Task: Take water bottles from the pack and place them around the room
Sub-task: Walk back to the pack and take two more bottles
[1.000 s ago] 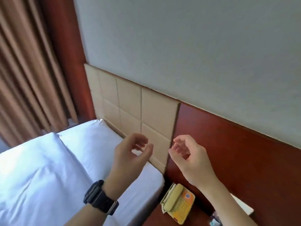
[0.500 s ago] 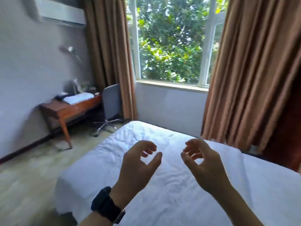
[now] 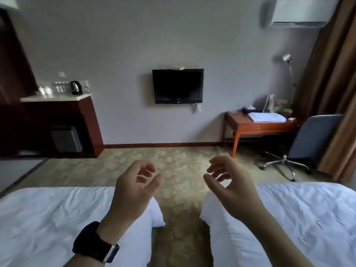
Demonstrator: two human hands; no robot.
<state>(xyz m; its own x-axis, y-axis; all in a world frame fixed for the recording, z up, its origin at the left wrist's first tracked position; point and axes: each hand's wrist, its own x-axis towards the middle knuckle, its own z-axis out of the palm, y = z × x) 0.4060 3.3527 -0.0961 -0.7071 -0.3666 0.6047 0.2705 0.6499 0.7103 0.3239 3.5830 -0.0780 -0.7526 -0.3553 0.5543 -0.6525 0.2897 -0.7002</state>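
Note:
My left hand (image 3: 133, 187), with a black watch on its wrist, hovers in front of me with curled, parted fingers and holds nothing. My right hand (image 3: 231, 184) is raised beside it, likewise empty with fingers apart. Both float above the gap between two white beds. Far off on the left counter (image 3: 57, 97) stands a blurry row of what look like small water bottles (image 3: 60, 87) next to a black kettle (image 3: 75, 87). No pack of bottles shows in this view.
A white bed (image 3: 48, 218) lies at lower left and another bed (image 3: 300, 218) at lower right, with a carpeted aisle (image 3: 179, 205) between. A wall TV (image 3: 177, 86), a wooden desk (image 3: 258, 126) with papers, a grey swivel chair (image 3: 312, 139) and brown curtains (image 3: 335, 83) stand beyond.
My view has swung from the headboard and bedside phone, past the window, round to the TV wall. Both hands stayed raised, empty and half-curled throughout.

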